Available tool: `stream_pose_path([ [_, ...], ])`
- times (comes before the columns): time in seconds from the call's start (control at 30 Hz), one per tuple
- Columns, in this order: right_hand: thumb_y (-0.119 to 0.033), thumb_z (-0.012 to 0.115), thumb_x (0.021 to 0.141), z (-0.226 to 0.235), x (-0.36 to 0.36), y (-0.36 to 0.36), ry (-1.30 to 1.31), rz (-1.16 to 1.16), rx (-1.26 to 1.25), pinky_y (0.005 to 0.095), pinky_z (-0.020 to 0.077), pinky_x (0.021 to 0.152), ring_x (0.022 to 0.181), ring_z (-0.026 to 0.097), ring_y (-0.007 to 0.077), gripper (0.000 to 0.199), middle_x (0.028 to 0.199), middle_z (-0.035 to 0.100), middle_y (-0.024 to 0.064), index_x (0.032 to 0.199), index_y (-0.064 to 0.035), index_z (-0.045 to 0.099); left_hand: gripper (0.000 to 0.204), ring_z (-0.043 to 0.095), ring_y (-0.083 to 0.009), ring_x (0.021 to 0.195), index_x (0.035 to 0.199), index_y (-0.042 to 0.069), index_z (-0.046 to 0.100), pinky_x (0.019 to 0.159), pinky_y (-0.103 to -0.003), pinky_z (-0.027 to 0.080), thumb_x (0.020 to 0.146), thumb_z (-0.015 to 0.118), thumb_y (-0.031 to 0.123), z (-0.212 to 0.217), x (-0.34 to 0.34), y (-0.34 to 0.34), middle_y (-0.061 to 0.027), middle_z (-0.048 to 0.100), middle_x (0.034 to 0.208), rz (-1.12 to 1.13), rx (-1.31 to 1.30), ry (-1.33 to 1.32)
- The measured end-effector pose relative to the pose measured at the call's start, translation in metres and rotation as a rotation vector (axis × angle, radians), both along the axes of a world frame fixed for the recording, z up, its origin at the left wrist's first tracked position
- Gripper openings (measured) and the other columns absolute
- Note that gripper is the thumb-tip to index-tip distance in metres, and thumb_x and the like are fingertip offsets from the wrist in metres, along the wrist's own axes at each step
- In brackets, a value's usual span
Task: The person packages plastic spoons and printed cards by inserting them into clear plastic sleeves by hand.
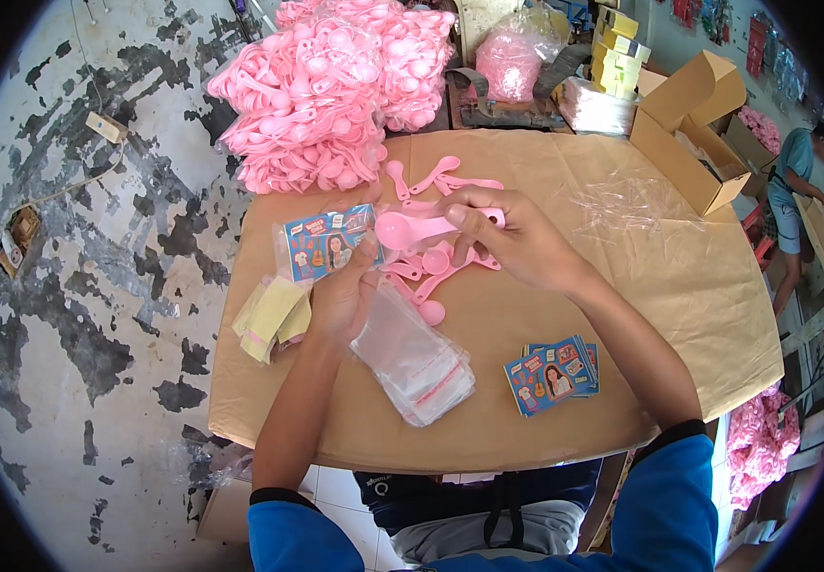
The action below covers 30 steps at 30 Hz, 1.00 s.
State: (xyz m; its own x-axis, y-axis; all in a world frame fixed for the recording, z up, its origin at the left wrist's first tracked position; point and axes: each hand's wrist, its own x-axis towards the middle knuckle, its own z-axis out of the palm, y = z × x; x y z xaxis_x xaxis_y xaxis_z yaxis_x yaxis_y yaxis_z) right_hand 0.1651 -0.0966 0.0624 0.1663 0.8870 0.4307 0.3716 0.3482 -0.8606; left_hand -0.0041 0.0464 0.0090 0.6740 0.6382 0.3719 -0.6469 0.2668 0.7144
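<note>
My left hand (343, 294) pinches a clear plastic bag with a blue printed card (315, 250) in it. Between the thumb and fingers of my right hand (524, 234) is a pink plastic measuring spoon (402, 230), its bowl close to the bag's edge; whether it is inside the bag I cannot tell. Loose pink spoons (434, 259) lie behind and below it on the brown paper. Just under my left hand is a stack of clear plastic bags (419, 367). A pile of blue cards (553, 377) rests near my right forearm.
Big bags of pink spoons (312, 100) stand at the back left. Yellowish packets (274, 316) lie left of my left wrist. Clear plastic strips (629, 208) and an open cardboard box (693, 143) are at the back right. Another person (793, 181) is at far right.
</note>
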Motion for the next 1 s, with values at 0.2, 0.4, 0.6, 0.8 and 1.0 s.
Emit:
stream_pose_path([
  [0.2,-0.026,0.050,0.102,0.000,0.000,-0.001,0.013,-0.083,-0.003,0.0237,0.0468,0.061,0.067,0.061,0.0092,0.032,0.085,0.066,0.0049,0.112,0.0002,0.064,0.053,0.053,-0.0175,0.121,0.140,0.013,0.035,0.107,-0.037,0.044,0.094,0.055,-0.004,-0.010,-0.003,0.009,-0.0097,0.051,0.136,0.003,0.019,0.030],
  [0.4,-0.033,0.049,0.102,0.003,-0.006,-0.006,0.260,0.105,-0.271,0.0280,0.0484,0.067,0.074,0.063,0.0118,0.038,0.093,0.067,0.0062,0.117,-0.0007,0.063,0.054,0.054,-0.0169,0.118,0.134,0.013,0.040,0.102,-0.034,0.049,0.089,0.063,-0.006,-0.012,0.003,-0.003,-0.0064,0.054,0.126,-0.031,0.002,-0.035],
  [0.6,-0.025,0.051,0.100,-0.003,-0.032,-0.006,-0.016,0.009,0.016,0.0309,0.0502,0.077,0.088,0.064,0.0176,0.030,0.100,0.068,0.0123,0.112,-0.0002,0.062,0.055,0.052,-0.0200,0.123,0.135,0.012,0.037,0.104,-0.036,0.047,0.089,0.067,0.010,-0.012,0.009,-0.009,-0.0086,0.052,0.131,-0.182,0.036,-0.110],
  [0.8,-0.013,0.050,0.095,0.058,-0.007,-0.049,-0.257,-0.427,0.101,0.0354,0.0508,0.075,0.081,0.066,0.0220,0.019,0.088,0.069,0.0122,0.103,-0.0021,0.063,0.062,0.047,-0.0258,0.130,0.140,0.004,0.031,0.110,-0.039,0.040,0.094,0.061,0.035,-0.012,0.013,0.005,-0.0134,0.047,0.139,-0.142,0.062,0.010],
  [1.0,-0.017,0.062,0.089,0.049,0.019,-0.047,-0.719,-0.624,0.120,0.0317,0.0420,0.052,0.053,0.052,0.0170,0.016,0.070,0.062,0.0107,0.086,-0.0010,0.065,0.052,0.049,-0.0238,0.125,0.134,0.000,0.041,0.108,-0.037,0.038,0.095,0.061,0.028,-0.017,0.017,0.017,-0.0160,0.049,0.136,0.276,0.361,0.416],
])
